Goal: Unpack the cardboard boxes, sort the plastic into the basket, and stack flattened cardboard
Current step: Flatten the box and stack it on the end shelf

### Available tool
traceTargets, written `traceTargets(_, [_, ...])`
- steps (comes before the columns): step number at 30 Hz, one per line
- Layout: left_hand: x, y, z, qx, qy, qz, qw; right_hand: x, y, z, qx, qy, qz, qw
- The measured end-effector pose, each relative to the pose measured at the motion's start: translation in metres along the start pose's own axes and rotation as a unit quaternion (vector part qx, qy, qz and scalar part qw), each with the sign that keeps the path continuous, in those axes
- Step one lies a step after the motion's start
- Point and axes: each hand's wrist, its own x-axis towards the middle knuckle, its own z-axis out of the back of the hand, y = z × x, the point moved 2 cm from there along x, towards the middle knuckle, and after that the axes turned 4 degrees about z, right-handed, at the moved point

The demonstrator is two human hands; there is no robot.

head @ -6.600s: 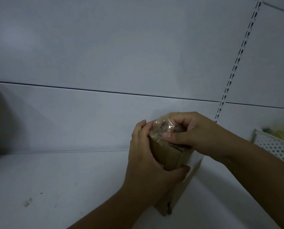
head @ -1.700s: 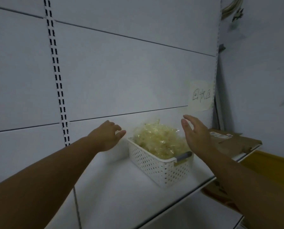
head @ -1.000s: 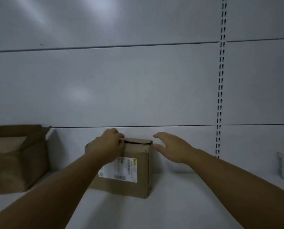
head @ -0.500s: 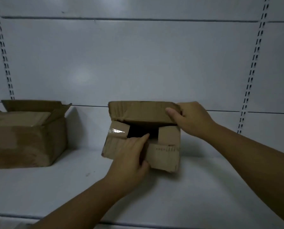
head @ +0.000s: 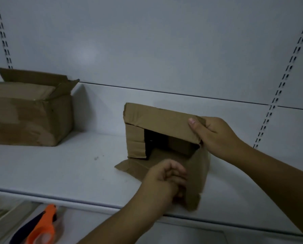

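Right hand (head: 215, 136): clamped on the top flap of the small brown cardboard box (head: 157, 120), thumb on the flap face, forearm coming in from the lower right. Left hand (head: 164, 178): fingers curled at the lower flap; can't tell if it's a pinch or only contact. Box is on its side on the white metal shelf (head: 76, 169), mouth facing the camera. Cardboard boxes: 2, the second a larger brown open cardboard box (head: 29, 111) far left. 1 orange plastic tool (head: 43, 228) below the shelf edge.

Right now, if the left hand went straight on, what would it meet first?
Probably the folded-down flap of the cardboard box, right at the left hand; they may already touch.
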Motion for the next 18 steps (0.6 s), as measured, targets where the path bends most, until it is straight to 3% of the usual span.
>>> traceTargets(2, [-0.004, -0.006, 0.014, 0.031, -0.093, -0.032, 0.995, 0.001, -0.002, 0.0, 0.011, 0.003, -0.006, 1.0])
traceTargets(4, [0.007, -0.013, 0.047, 0.087, -0.298, -0.083, 0.947, 0.002, -0.002, 0.0, 0.023, 0.009, -0.009, 1.0])
traceTargets(6, [0.029, -0.017, 0.074, 0.111, -0.37, -0.04, 0.922, 0.003, -0.002, 0.0, 0.03, 0.011, -0.012, 0.999])
traceTargets(12, [0.068, -0.008, 0.09, 0.12, -0.261, 0.045, 0.957, 0.004, -0.004, 0.002, 0.042, 0.032, -0.002, 0.999])
traceTargets(15, [0.052, -0.002, 0.11, -0.081, -0.21, 0.084, 0.971, 0.003, -0.008, -0.002, 0.034, 0.031, 0.005, 0.999])
traceTargets(18, [0.029, 0.005, 0.128, -0.273, -0.18, 0.111, 0.939, 0.001, -0.008, -0.018, 0.058, 0.026, 0.018, 0.998])
